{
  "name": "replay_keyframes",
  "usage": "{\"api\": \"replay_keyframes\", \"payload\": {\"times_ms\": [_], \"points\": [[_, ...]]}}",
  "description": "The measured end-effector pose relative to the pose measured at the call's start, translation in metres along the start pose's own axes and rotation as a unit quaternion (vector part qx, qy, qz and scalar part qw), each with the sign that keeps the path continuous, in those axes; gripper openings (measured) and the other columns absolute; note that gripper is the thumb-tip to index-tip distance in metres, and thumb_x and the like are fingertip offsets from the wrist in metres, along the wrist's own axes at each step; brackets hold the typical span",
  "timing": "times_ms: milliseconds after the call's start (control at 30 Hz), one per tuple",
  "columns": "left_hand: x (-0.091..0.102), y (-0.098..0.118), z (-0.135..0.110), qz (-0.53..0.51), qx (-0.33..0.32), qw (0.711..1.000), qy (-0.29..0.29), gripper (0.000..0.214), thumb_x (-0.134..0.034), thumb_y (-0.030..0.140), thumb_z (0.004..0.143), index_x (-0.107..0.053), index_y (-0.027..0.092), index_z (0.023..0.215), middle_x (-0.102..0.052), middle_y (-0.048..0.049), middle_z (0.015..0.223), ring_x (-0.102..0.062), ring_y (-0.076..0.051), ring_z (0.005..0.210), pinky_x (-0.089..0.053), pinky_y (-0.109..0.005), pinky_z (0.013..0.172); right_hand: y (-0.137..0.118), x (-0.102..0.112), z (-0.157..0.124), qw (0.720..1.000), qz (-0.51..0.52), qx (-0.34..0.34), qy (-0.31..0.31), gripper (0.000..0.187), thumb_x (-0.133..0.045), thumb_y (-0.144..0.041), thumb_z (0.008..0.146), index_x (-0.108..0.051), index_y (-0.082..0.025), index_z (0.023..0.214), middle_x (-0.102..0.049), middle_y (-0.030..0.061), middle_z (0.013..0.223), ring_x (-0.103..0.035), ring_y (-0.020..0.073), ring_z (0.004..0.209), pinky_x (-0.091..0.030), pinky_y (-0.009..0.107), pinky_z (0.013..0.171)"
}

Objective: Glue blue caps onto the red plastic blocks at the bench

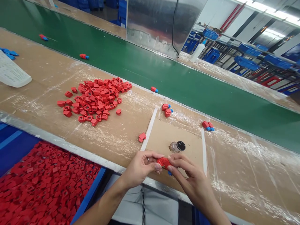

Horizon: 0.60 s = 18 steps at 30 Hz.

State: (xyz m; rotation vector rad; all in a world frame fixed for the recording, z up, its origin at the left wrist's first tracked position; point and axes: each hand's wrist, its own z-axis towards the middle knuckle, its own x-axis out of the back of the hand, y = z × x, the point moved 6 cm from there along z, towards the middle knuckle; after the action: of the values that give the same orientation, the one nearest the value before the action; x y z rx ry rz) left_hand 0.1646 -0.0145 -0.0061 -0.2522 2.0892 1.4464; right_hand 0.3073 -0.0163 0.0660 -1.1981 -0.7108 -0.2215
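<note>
My left hand (142, 165) and my right hand (187, 175) meet over the near edge of the cardboard-covered bench (234, 162). Both pinch one small red plastic part (163, 162), with a bit of blue showing under it. A small glass jar with a dark lid (177, 146) lies just beyond my fingers. A single red part (142, 137) lies to the left of the jar. A heap of red parts (96, 98) sits further left on the bench.
A blue bin full of red parts (44, 184) stands below the bench at lower left. Red-and-blue pieces (167, 110) (208, 125) lie near the green conveyor belt (187, 81), with more on it. A metal housing (159, 25) stands behind the belt.
</note>
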Motion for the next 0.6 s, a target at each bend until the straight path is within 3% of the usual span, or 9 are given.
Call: {"api": "replay_keyframes", "payload": {"times_ms": [300,600], "points": [[0.000,0.003,-0.001,0.004,0.000,1.000,-0.005,0.025,-0.080,0.025,0.073,-0.077,0.013,0.095,-0.067,-0.0030,0.079,-0.060,-0.011,0.064,-0.050,-0.025,0.066,0.004,-0.008,-0.002,0.999,0.014,-0.017,-0.035,0.012,-0.053,-0.023,0.098,-0.064,-0.021,0.093,-0.060,0.0066,0.098,-0.061,0.0186,0.089,-0.048,0.027,0.075],[0.001,0.005,-0.002,0.039,-0.012,0.999,0.002,0.031,-0.081,0.033,0.073,-0.076,0.012,0.095,-0.068,-0.0043,0.078,-0.061,-0.011,0.065,-0.048,-0.023,0.063,0.001,-0.012,-0.001,0.999,0.019,-0.015,-0.022,0.014,-0.050,-0.022,0.099,-0.060,-0.021,0.089,-0.060,0.0058,0.097,-0.059,0.0172,0.084,-0.047,0.026,0.072]]}}
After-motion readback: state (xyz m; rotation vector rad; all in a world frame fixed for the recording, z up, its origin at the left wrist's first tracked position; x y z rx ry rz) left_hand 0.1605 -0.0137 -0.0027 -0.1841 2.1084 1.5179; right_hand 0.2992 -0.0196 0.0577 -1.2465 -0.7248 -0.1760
